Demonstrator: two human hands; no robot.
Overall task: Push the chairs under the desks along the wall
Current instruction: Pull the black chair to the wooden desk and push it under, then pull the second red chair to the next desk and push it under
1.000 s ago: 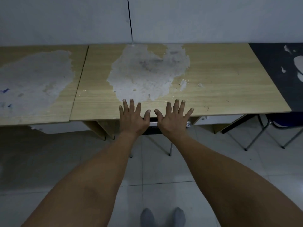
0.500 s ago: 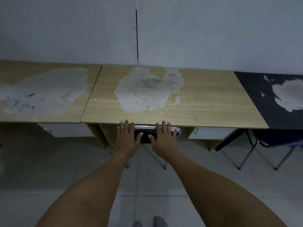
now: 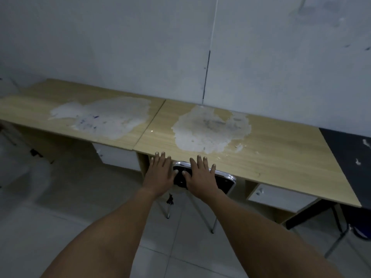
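Note:
A black chair with a chrome frame (image 3: 225,182) sits tucked under the middle wooden desk (image 3: 281,157), only its backrest top and thin metal legs showing. My left hand (image 3: 159,173) and my right hand (image 3: 200,177) lie flat on the backrest top, fingers spread and reaching over the desk's front edge. Neither hand is curled around the frame. Another wooden desk (image 3: 40,109) joins on the left, both with large worn white patches. A blue chair (image 3: 359,223) is partly visible under the dark desk (image 3: 349,149) at the right.
The desks stand in a row against a white wall (image 3: 120,47). Small white drawer units (image 3: 281,197) hang beneath them. Grey tiled floor (image 3: 60,207) spreads in front of the desks.
My view has swung left and risen, showing more of the wall and the left desk. My hands have stayed flat on the chair backrest at the desk's edge.

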